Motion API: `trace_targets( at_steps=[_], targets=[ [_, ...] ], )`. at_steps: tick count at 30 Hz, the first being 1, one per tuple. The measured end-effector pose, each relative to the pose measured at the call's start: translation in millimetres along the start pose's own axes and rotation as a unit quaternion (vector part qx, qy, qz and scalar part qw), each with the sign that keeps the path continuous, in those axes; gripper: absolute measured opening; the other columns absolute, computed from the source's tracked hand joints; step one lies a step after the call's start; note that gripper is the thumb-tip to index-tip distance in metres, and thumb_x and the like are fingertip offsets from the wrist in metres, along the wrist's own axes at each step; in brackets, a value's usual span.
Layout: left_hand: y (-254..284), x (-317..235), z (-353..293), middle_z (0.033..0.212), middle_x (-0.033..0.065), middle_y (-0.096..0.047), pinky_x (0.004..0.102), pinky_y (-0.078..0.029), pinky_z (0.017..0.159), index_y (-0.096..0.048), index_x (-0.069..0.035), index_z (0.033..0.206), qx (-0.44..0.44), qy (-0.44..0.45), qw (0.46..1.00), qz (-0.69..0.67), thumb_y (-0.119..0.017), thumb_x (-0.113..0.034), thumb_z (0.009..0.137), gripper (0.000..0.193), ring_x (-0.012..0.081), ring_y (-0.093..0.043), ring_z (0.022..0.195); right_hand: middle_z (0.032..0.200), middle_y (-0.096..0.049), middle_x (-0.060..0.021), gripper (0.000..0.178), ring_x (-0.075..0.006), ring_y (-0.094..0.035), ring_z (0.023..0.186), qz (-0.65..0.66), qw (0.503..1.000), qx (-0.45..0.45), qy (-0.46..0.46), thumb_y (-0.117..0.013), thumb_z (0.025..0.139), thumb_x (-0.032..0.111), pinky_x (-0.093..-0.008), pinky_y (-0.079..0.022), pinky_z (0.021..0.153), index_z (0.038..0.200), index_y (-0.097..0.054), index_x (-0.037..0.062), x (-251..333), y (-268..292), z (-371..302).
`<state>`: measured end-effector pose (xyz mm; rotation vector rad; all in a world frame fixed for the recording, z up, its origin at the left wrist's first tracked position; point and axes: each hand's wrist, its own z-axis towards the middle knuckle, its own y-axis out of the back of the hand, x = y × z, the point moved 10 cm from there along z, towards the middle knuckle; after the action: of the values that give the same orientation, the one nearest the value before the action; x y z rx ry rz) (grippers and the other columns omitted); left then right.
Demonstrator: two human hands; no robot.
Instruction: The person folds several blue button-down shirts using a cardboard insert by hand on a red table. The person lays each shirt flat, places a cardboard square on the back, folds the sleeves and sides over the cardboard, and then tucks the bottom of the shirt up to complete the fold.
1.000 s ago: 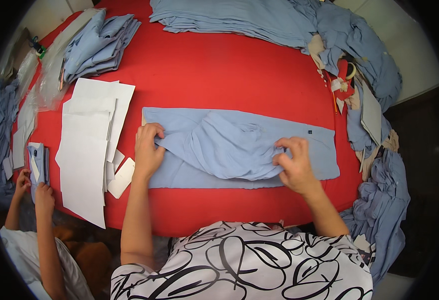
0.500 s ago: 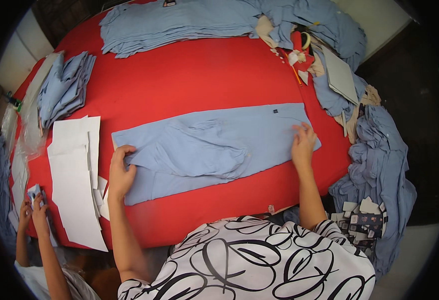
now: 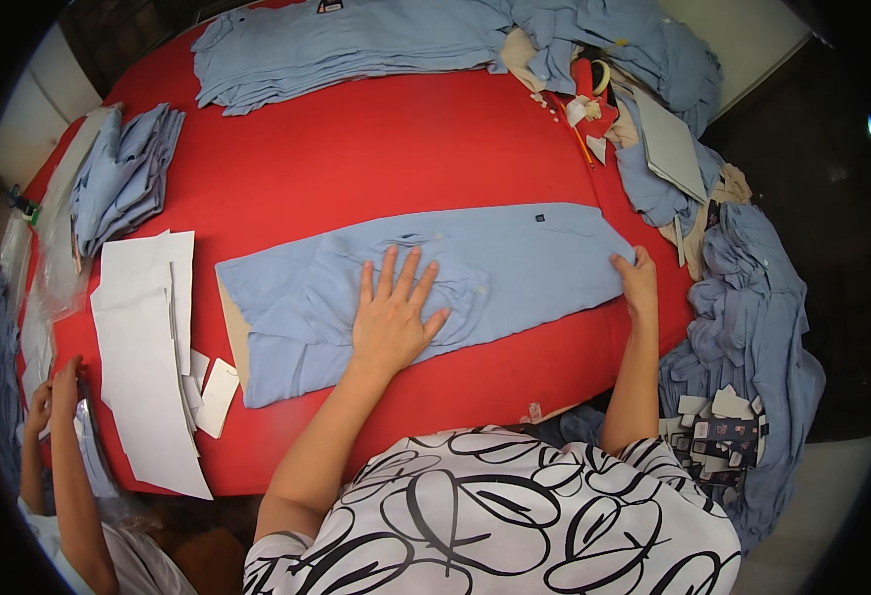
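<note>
Centrally, the light-blue garment [image 3: 554, 260] lay on the red worktop [image 3: 356, 149]; the left hand [image 3: 393, 322] rested flat on it, fingers widely spread; the right hand [image 3: 638, 281], fingers curled, met its end, grip unclear.

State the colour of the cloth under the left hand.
Light blue; the cloth under the left hand shows best in the head view.

The white short-sleeved shirt [image 3: 500, 511] bears looping black lines.

A head-worn fisheye camera looks down and forward from close above, spanning the red tabletop [image 3: 356, 159] widely.
</note>
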<state>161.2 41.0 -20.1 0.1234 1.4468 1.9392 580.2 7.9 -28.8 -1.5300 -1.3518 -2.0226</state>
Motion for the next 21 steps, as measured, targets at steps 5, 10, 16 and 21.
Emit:
trace_targets(
  at_steps=[5,10,16,21],
  targets=[
    [-0.7,3.9,-1.0,0.143,0.0121,-0.048,0.0554,-0.021,0.115,-0.059,-0.013,0.13,-0.016,0.009,1.0,-0.009,-0.06,-0.033,0.09,0.045,0.0337,-0.033,0.14,0.101,-0.065,-0.0182,0.023,-0.0335,-0.066,0.089,-0.094,0.958,0.105,0.249,-0.066,0.08,0.005,-0.0375,-0.051,0.077,0.101,-0.058,0.0012,162.1,-103.5,-110.9],
    [-6.2,10.5,-3.0,0.139,0.0111,-0.053,0.0533,-0.025,0.114,-0.063,-0.005,0.12,-0.008,0.01,1.0,0.002,-0.061,-0.019,0.088,0.035,0.0314,-0.039,0.137,0.129,-0.055,-0.0211,0.04,-0.039,-0.053,0.119,-0.103,0.914,0.318,0.23,-0.069,0.085,0.019,-0.0415,-0.044,0.098,0.121,-0.056,0.0045,171.3,-177.0,-187.8],
    [18.2,26.7,-2.1,0.126,0.0138,-0.058,0.0484,-0.034,0.11,-0.065,-0.002,0.113,-0.137,0.062,0.97,-0.19,-0.057,-0.002,0.084,0.03,0.0323,-0.048,0.128,0.1,-0.06,-0.012,0.033,-0.0185,-0.056,0.08,-0.166,0.968,0.091,0.166,-0.064,0.091,0.019,-0.032,-0.048,0.072,0.117,-0.06,-0.0023,82.0,-120.9,-88.9],
    [22.0,-18.4,11.1,0.116,0.0168,-0.06,0.0421,-0.043,0.097,-0.061,0.002,0.117,-0.027,0.05,0.947,-0.317,-0.061,-0.013,0.09,0.03,0.0348,-0.057,0.107,0.092,-0.06,-0.0066,0.025,-0.0141,-0.055,0.079,-0.044,0.978,0.198,0.042,-0.068,0.087,0.018,-0.0285,-0.047,0.074,0.099,-0.06,-0.0027,47.6,-141.1,-78.8]
  ],
)
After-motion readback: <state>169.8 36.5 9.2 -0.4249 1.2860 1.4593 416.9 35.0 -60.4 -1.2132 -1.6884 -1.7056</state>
